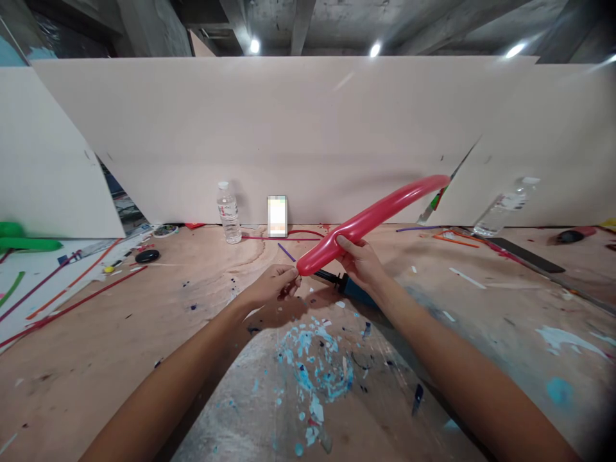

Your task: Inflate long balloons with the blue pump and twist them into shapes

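Note:
A long inflated red balloon (pixel 375 219) slants up to the right above the table, slightly bent. My left hand (pixel 282 281) pinches its lower left end, fingers closed at the tip. Around the balloon's body, a little farther right, my right hand (pixel 360 260) is closed with the thumb on the near side. Below the right hand lies a blue and black pump (pixel 356 290), partly hidden by the hand and forearm.
Two water bottles (pixel 228 215) (pixel 507 206) and a phone (pixel 277 216) are by the white board (pixel 269 122). Uninflated balloons lie on the table (pixel 192 340), with green inflated ones (pixel 31 244) at far left. Blue paint flecks and scraps mark the near surface.

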{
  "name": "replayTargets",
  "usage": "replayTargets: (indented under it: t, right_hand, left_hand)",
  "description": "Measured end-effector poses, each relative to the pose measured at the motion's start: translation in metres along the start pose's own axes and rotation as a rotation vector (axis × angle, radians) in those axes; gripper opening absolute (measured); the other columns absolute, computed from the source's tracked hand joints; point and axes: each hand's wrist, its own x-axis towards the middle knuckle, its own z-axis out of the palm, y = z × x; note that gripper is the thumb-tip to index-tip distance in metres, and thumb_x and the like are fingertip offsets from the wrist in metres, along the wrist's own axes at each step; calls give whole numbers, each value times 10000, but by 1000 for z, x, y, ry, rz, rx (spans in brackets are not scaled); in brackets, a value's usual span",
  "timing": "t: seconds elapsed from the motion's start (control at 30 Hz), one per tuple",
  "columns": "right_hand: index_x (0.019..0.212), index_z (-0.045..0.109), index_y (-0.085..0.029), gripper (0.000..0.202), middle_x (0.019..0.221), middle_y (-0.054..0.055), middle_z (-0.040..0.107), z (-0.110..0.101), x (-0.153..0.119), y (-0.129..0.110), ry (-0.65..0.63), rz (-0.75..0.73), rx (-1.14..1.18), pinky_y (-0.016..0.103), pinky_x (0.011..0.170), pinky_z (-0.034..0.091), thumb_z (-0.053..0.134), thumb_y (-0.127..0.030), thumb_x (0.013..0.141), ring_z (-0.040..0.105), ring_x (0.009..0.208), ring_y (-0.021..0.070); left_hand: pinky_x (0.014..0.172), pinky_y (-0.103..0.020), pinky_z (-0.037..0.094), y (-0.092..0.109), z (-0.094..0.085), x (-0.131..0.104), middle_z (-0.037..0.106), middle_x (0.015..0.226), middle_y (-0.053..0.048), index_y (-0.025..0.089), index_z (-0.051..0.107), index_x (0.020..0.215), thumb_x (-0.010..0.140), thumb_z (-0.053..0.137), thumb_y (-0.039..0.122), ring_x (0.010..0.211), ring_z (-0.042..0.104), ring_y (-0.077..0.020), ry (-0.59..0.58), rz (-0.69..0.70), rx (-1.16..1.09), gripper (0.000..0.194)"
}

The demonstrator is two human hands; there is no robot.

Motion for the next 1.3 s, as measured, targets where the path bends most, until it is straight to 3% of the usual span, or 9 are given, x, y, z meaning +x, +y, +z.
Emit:
replayTargets:
  t: [1.3]
  right_hand:
    - [729,686,-205,280,764,-21,692,1,0,6,94,-98,15,293,790,550,862,-195,512,643,750,139]
  left_hand:
    - [454,-201,311,3,1,-2,487,526,32,152,510,710,890,442,541,447,436,-73,-84,-27,-11,434]
